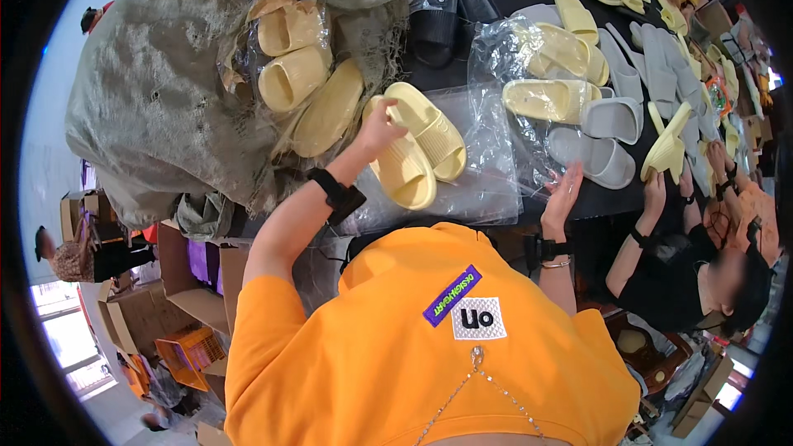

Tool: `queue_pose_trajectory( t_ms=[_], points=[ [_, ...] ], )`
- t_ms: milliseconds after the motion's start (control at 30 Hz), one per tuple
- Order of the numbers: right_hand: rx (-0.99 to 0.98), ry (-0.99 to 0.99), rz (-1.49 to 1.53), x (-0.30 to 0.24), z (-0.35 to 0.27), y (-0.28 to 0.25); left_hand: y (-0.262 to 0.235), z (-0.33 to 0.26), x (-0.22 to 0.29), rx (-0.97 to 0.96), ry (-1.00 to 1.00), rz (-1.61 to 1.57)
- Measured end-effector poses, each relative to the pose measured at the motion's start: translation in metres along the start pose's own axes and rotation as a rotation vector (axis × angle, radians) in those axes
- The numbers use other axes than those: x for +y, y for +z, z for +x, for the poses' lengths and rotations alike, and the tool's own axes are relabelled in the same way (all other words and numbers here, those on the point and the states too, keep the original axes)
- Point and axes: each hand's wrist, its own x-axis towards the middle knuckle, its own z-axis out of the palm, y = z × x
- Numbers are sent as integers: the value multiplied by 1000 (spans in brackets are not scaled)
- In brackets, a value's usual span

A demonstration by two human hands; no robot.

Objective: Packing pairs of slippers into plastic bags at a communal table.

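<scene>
My left hand is closed on the heel end of a pair of pale yellow slide slippers, which lie side by side on a clear plastic bag. My right hand has its fingers stretched out, beside the edge of another clear bag and close to a grey slide slipper. Whether its fingertips touch the film I cannot tell. Farther left, a wrapped pair of yellow slippers and a loose yellow slipper rest on a big woven sack.
Black slippers sit at the back of the dark table. Many grey and yellow slippers spread to the right, where a co-worker in black handles a yellow pair. Cardboard boxes and an orange crate stand at the left.
</scene>
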Motion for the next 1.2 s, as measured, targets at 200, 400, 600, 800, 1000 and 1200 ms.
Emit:
queue_pose_trajectory(
  t_ms=[200,400,600,800,1000,1200],
  points=[
    [-40,-85,-42,15,5,0,-5,12,-27,-32,37,139],
    [-38,-94,-105,3,0,4,-23,-2,-13,11,676,929],
    [-33,-79,-120,3,-4,7,-18,-3,0,-94,1091,1074],
    [-50,-80,-138,5,-5,3,-12,7,-3,-328,973,1182],
    [-48,-98,-180,7,-3,-2,2,12,-3,-358,792,1222],
    [28,-493,-655,-14,-14,11,15,18,-31,-84,633,884]
  ],
)
